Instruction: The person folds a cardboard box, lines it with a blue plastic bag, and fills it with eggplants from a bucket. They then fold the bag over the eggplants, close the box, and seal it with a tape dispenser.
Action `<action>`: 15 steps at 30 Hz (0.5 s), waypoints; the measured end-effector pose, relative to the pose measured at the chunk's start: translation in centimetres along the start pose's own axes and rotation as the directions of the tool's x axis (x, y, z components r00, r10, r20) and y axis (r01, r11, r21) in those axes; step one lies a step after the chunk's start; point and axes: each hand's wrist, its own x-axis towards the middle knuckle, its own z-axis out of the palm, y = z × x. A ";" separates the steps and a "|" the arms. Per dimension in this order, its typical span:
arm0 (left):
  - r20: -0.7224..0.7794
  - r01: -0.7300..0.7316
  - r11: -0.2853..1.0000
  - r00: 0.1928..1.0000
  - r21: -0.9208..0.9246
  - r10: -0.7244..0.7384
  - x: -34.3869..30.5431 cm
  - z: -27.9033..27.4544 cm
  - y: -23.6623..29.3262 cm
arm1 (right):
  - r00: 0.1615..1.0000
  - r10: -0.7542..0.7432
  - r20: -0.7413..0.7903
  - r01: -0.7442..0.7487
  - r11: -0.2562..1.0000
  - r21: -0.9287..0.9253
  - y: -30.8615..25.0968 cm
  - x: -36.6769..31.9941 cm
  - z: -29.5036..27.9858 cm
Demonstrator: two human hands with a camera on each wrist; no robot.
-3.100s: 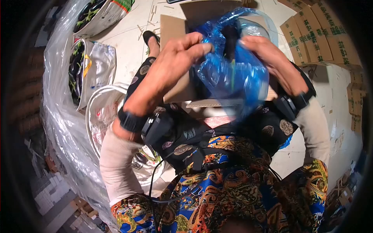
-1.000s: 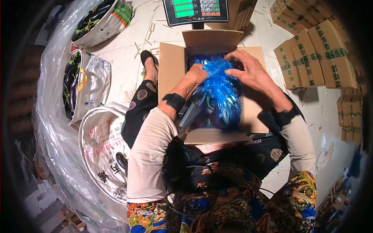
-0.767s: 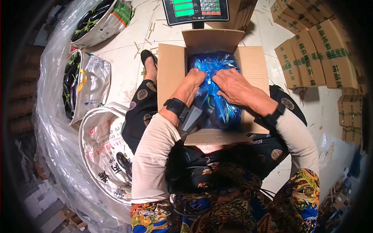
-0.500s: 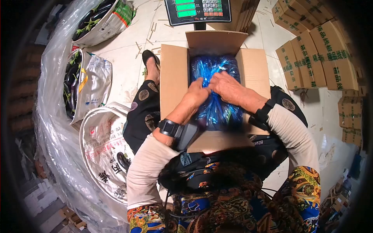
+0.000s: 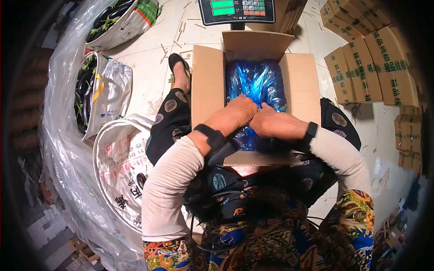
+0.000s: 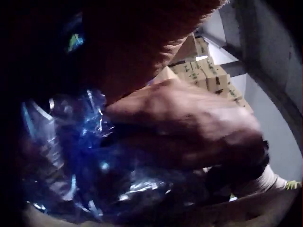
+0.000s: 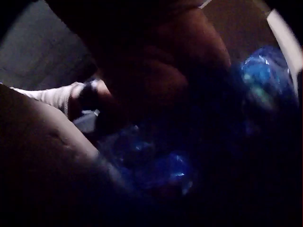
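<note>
A translucent blue plastic bag [image 5: 255, 81] fills an open cardboard box [image 5: 208, 83] between the person's knees. Dark contents show through its film, which is drawn into folds toward the hands. The left hand [image 5: 237, 112] grips the gathered plastic with curled fingers. Close beside it, the right hand [image 5: 275, 123] pinches the same gathered part, thumb toward the left hand. In the left wrist view, the right hand [image 6: 189, 123] lies low over the shiny plastic bag [image 6: 90, 123]. The right wrist view is mostly dark, with blue film [image 7: 175, 170] below the hand. The fingertips are largely hidden.
A scale display [image 5: 237, 10] stands behind the box. White sacks of eggplants [image 5: 85, 92] and a round white sack [image 5: 122, 167] are at left, beside clear plastic sheeting [image 5: 63, 122]. Printed cartons [image 5: 384, 67] are stacked at right. A foot [image 5: 181, 74] rests left of the box.
The blue bag, held up loose earlier, now lies down in the box with its plastic gathered. Both hands have moved toward the person and stay close together on the gathered part.
</note>
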 end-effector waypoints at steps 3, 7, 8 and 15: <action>-0.049 -0.060 0.998 0.997 0.034 0.062 0.4 1.0 -0.3 | 0.999 0.002 -0.046 0.001 0.998 0.067 -1.3 -3.8 -4.9; 0.007 0.040 0.997 0.999 -0.059 -0.040 0.8 -0.5 0.3 | 0.994 0.045 -0.104 -0.011 0.952 0.305 -1.9 -6.3 -6.7; 0.030 0.046 0.994 0.999 -0.101 -0.043 0.8 -0.8 0.0 | 0.999 -0.001 -0.049 0.013 0.969 0.248 -2.3 -5.8 -6.2; -0.401 0.000 0.932 0.902 -0.362 -0.156 -2.5 -8.0 0.5 | 0.964 0.165 0.208 -0.180 0.982 0.053 -0.9 3.1 -1.7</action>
